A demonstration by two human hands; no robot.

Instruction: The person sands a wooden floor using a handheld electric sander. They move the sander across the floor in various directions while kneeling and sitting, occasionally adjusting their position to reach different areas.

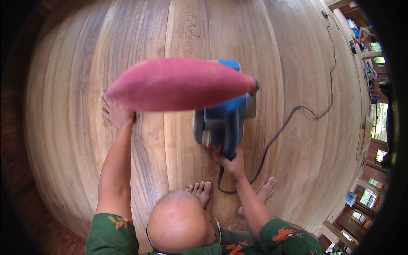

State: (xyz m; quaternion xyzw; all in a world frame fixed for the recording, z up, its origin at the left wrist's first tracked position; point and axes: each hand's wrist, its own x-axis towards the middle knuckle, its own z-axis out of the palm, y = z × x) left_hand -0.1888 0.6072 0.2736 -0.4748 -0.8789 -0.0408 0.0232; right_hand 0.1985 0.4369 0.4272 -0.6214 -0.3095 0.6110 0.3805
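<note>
The right grip (pixel 233 163) is closed around the rear handle (pixel 231 132) of a blue power tool (pixel 216 114), which rests on the plank floor (pixel 301 55). The left grip (pixel 117 113) (partly overlapped by the tool's pink bag (pixel 174 85)) lies flat, fingers spread, on the planks.

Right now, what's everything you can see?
Boards: many, tan, across the picture
Power tool: one, blue and black, centre
Bag: one, pink, over the tool's left
Cord: one, dark, right of the tool
Windows: several, bright, right edge
Clutter: too small to count, mixed colours, right edge
Head: one, bare, bottom centre
Sleeves: two, green and orange, bottom
Feet: two, bare, below tool
Left hand: one, bare, on boards by bag's tip
Right hand: one, bare, gripping handle
</note>
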